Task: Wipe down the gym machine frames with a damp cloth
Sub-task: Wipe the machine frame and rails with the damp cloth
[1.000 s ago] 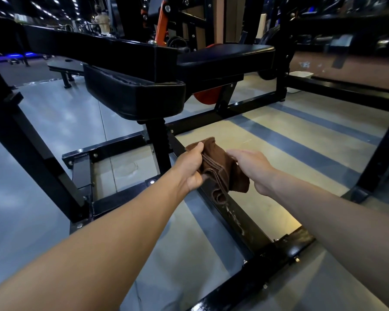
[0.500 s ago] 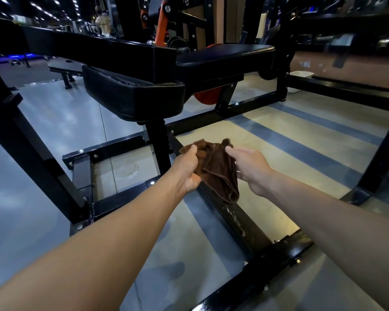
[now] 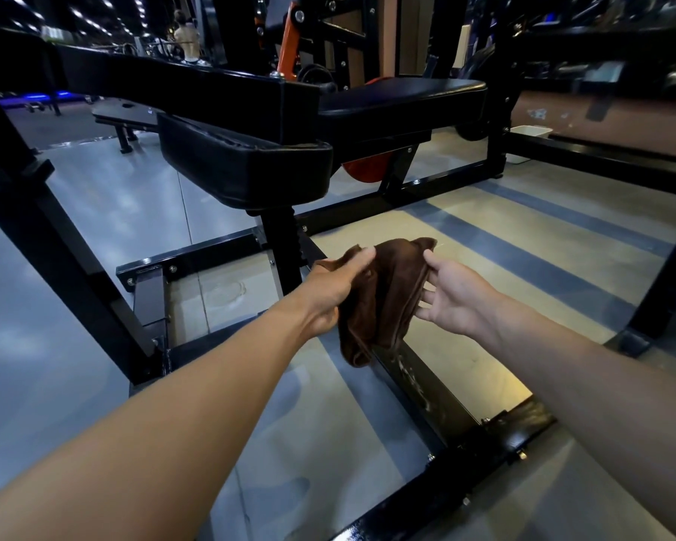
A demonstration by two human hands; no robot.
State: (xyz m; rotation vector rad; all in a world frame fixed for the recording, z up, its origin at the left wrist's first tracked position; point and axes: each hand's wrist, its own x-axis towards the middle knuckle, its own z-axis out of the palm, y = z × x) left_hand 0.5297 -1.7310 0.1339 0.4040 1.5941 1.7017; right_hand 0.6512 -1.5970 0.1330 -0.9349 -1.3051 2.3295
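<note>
At the far left, a black steel upright of the gym machine frame (image 3: 36, 236) is slanting down to the glossy grey floor (image 3: 94, 197), and a long black padded cushion (image 3: 246, 165) is sitting on a black square post (image 3: 285, 247) near the middle. The left hand (image 3: 334, 285) is reaching forward with its forearm bare, its fingers curled closed around the left side of a crumpled brown terry cloth (image 3: 379, 302), thumb lying across the top edge. The cloth is hanging in the air between both hands, above the low black floor rail (image 3: 418, 380) that is running toward the camera, and its lower folds are dangling just over that rail without clearly touching it; pale streaks are showing on the rail's top face just below the cloth. The right hand (image 3: 453, 298) is standing open, palm turned toward the cloth, with its thumb tip and fingertips touching the cloth's right edge rather than clamping it. Further right, a flat black padded seat (image 3: 402, 97) is sitting higher up, and grey stripes are crossing the beige floor section beyond the hands.
</note>
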